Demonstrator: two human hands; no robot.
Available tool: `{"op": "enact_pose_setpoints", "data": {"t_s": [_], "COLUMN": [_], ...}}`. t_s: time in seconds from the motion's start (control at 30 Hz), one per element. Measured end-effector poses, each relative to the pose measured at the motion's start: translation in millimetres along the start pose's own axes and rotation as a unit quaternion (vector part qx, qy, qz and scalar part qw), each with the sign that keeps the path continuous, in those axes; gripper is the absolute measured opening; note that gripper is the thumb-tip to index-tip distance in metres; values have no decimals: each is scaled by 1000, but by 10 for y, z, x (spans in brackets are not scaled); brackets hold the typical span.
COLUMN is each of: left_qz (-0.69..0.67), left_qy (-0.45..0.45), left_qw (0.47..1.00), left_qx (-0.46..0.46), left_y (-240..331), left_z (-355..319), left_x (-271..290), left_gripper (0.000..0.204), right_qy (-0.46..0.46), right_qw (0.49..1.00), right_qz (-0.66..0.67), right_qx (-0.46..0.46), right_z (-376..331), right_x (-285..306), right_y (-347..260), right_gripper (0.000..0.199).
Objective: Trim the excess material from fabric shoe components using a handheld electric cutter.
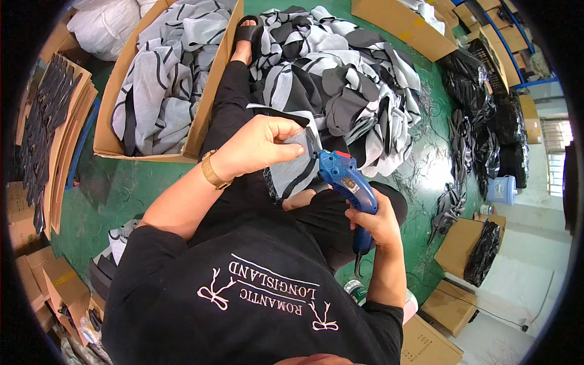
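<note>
My right hand (378, 220) is wrapped round the handle of a blue electric fabric cutter (348, 177) with a red button. The cutter's head points up and left, close to the fingertips of my left hand (266, 145). Between thumb and fingers, that hand pinches the edge of a light grey fabric piece (291, 171) with black bands. The fabric hangs down over my lap. At the cutter's tip, the blade meets or lies beside the fabric edge; I cannot tell which.
A big heap of grey and black fabric pieces (347, 85) lies on the green floor ahead. To its left stands an open cardboard box (103, 131) full of similar fabric (164, 85). Black plastic bags (465, 79) and a light blue bucket (501, 190) line the right side.
</note>
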State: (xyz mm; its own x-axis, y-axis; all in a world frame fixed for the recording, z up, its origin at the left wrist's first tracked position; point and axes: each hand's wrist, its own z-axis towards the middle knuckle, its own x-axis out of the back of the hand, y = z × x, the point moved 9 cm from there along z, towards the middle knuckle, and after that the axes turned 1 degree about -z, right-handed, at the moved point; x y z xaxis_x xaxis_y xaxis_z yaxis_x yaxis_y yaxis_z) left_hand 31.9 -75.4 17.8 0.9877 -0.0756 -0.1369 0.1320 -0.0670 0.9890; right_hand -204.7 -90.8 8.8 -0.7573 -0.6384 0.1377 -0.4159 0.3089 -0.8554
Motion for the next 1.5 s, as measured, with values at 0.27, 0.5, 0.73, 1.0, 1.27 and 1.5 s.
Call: {"op": "enact_pose_setpoints", "data": {"t_s": [0.27, 0.5, 0.73, 1.0, 1.27, 1.5], "left_qz": [110, -36, -88, -265, -216, -289], "left_qy": [-59, -32, 101, 447, 390, 192], "left_qw": [992, 997, 989, 838, 892, 917], "left_qx": [-2, 52, 55, -167, -68, 199], "left_y": [13, -21, -120, 15, -569, -1865], "left_z": [22, 60, -17, -1416, -657, 953], "left_x": [-66, -45, 481, 2986, 2566, 1092], "left_gripper": [14, 10, 17, 18, 26, 26], "right_qy": [-33, 8, 15, 86, 86, 102], "right_qw": [999, 985, 968, 946, 936, 919], "right_qz": [-10, 164, 237, 297, 334, 377], "right_qx": [9, 58, 81, 94, 69, 44], "right_z": [54, 276, 419, 616, 895, 940], "right_x": [-12, -3, 156, 606, 656, 757], "right_y": [-39, -68, 5, 195, 337, 517], "right_gripper": [36, 32, 34, 35, 38, 39]}}
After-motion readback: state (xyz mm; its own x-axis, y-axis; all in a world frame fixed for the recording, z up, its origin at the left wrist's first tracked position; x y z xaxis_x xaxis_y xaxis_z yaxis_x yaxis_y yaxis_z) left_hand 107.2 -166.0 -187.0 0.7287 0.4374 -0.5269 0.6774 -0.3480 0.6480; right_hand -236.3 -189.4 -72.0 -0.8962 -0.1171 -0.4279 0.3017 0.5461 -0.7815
